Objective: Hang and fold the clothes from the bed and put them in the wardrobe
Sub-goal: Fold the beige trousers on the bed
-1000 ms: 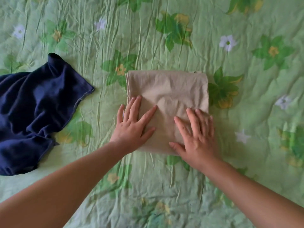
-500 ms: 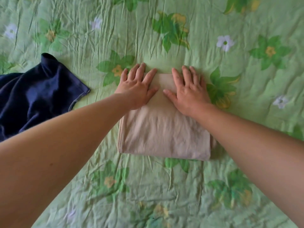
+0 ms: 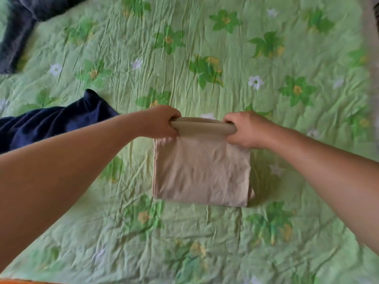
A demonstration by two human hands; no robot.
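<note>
Your left grip (image 3: 162,121) and right grip (image 3: 244,129) each clutch a far corner of the folded beige cloth (image 3: 201,171). The rest lies flat on the bed (image 3: 225,253), running back toward you, so I'd fold it your way.

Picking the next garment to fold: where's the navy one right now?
Head view, left side: the navy garment lies crumpled on the green bedspread, just left of the beige folded cloth.

Folded beige cloth (image 3: 202,173), far edge lifted off green bedspread (image 3: 225,242)
</note>
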